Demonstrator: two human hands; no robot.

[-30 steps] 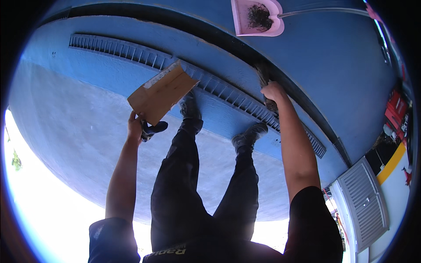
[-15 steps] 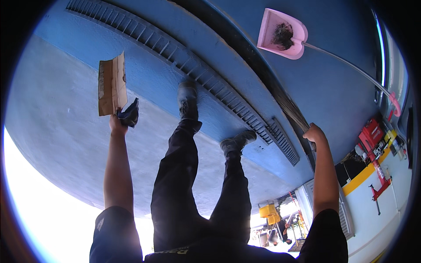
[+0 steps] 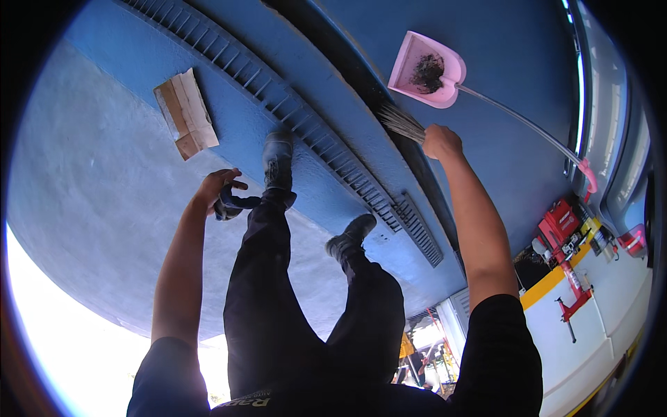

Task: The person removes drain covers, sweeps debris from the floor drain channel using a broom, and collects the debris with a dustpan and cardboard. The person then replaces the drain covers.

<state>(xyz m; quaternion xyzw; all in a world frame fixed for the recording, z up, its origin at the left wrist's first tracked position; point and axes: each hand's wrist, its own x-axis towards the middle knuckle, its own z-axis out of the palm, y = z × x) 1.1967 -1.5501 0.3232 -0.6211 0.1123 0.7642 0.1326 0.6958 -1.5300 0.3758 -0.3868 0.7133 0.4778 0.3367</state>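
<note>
free: blue floor (image 3: 90, 208) round cardboard (image 3: 185, 112) | obstacles: grate (image 3: 326, 149), dustpan (image 3: 425, 69), perhaps broom bristles (image 3: 401, 123)

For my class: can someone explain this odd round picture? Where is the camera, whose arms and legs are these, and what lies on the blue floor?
The camera sits on a person's head and looks down, so the picture bends at its rim. The arms and dark-trousered legs are that person's own.

The left hand grips a small dark bundle, perhaps a glove or cloth; I cannot tell which. The right hand holds a straw broom.

On the blue floor lie a flattened piece of cardboard and a pink dustpan with dark dirt in it and a long handle. A slatted drain grate runs across the floor, with a dark channel beside it.
</note>
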